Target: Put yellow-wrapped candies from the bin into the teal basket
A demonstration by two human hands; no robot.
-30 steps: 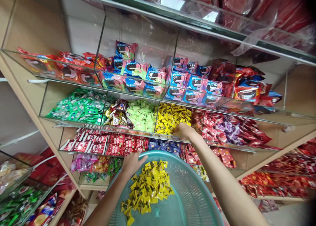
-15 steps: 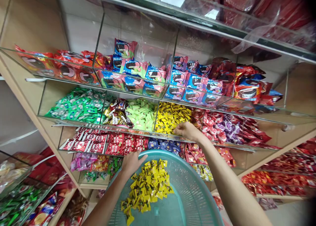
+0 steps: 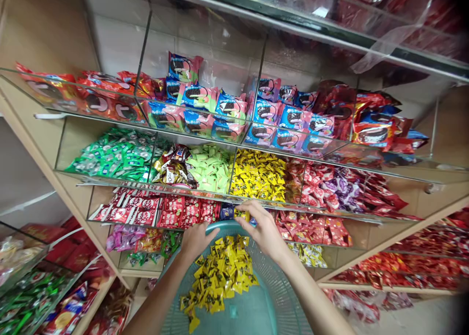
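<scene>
A teal plastic basket (image 3: 293, 301) sits low in front of me, with a heap of small yellow-wrapped candies (image 3: 223, 271) in it. My left hand (image 3: 196, 240) grips the basket's far left rim, its thumb along the edge. Over the far rim is my right hand (image 3: 258, 225), its fingers curled around a few yellow-wrapped candies (image 3: 240, 213) that show between thumb and fingertips. Just beyond it, a clear-fronted shelf compartment holds a pile of the same yellow candies (image 3: 258, 174).
Neighbouring compartments hold light green candies (image 3: 210, 169), green packets (image 3: 117, 154) and red and purple candies (image 3: 330, 183). Above are blue and pink snack packs (image 3: 198, 98) behind a clear panel. Red packets (image 3: 183, 212) fill the row below. Wooden side panels (image 3: 40, 164) frame the shelves.
My right hand has come out of the yellow candy compartment, moving down and toward the basket with candies in its fingers. My left hand stays on the rim.
</scene>
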